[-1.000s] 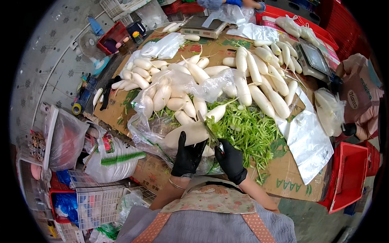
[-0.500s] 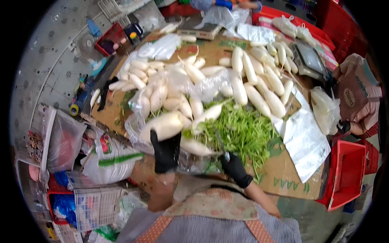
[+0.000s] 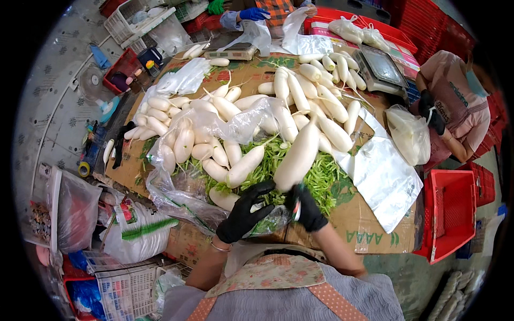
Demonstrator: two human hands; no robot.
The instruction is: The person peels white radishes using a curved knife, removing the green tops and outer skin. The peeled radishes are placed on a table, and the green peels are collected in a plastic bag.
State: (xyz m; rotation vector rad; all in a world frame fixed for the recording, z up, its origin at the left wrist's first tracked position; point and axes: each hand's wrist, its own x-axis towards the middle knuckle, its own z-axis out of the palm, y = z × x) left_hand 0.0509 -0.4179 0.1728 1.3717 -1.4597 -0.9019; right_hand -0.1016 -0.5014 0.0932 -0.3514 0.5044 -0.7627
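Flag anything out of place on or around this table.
A lone white radish lies at the left edge of the cardboard, apart from the piled radishes. Loose green stems lie scattered, uncontained.

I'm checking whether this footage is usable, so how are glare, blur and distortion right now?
Head view: bright glare on the silver sheet; head view: slight smearing around the right hand, while the piled white radishes look fairly crisp; head view: fisheye curving toward a round rim, with black corners.

Cardboard-covered table (image 3: pixel 369 245) bearing white radishes (image 3: pixel 183 144), green stalks (image 3: pixel 329 174), silvery bag (image 3: pixel 388 179).
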